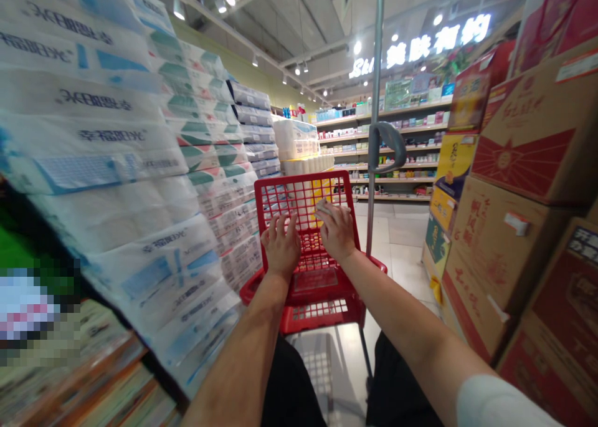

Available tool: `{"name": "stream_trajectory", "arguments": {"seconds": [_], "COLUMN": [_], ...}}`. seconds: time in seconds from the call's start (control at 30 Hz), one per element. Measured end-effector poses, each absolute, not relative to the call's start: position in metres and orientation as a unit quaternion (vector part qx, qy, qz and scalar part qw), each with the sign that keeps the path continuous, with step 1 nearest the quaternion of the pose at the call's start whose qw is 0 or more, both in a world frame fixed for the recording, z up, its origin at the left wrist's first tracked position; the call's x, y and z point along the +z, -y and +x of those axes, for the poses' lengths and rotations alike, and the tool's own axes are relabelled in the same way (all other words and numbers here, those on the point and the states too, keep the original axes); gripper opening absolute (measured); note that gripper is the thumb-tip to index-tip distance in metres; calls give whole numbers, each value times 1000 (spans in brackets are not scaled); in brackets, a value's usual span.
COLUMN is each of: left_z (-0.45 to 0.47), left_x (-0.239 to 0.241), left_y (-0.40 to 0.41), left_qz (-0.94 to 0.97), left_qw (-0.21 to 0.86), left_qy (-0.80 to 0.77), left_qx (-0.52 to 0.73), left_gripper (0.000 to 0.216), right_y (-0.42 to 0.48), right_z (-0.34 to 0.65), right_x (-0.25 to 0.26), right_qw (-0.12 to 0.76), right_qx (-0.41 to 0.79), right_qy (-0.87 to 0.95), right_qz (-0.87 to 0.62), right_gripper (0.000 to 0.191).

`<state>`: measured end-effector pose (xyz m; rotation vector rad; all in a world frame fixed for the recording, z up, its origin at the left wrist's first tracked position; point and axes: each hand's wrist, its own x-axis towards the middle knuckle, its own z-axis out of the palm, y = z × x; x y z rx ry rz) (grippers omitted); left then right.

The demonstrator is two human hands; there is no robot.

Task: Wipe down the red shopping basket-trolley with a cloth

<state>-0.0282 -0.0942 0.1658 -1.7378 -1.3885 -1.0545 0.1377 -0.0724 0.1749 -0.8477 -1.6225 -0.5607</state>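
Note:
A red shopping cart (pixel 303 196) stands in the aisle right in front of me, its wire basket facing away. My left hand (pixel 280 245) is stretched over the cart's near side with the fingers spread and nothing in it. My right hand (pixel 337 230) reaches over the basket beside it, fingers curled round a small pale object (pixel 323 207) that I cannot make out. A grey pole (pixel 375 115) with a curved grey handle (pixel 387 141) rises from the cart's right side.
Stacked packs of tissue paper (pixel 140 165) wall the left side, close to my left arm. Cardboard boxes (pixel 518 184) are piled along the right. The tiled aisle floor (pixel 402 240) runs ahead to product shelves (pixel 397 153) at the far end.

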Motion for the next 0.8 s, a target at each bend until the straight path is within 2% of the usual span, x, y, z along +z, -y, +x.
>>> {"name": "stream_trajectory", "arguments": {"seconds": [0.17,0.37,0.57,0.7,0.8], "left_z": [-28,-27,-28,-28,-28], "left_x": [166,166,165,165,165], "left_y": [94,95,92,91,91], "left_qz": [-663,-660,-663,-661,-663], "left_qw": [337,337,332,328,333], "left_qy": [533,540,521,515,508], "left_qx": [-404,-399,-422,-437,-438], "left_gripper": [46,46,46,49,46], "right_y": [73,73,70,65,64], "right_z": [138,132,131,127,125], "right_x": [174,175,175,171,169], "right_qw": [589,558,531,593,575], "right_qx": [-239,-236,-218,-194,-196], "right_qy": [681,724,776,736,748], "right_qz": [-363,-330,-261,-263,-268], "right_gripper": [36,35,42,49,41]}}
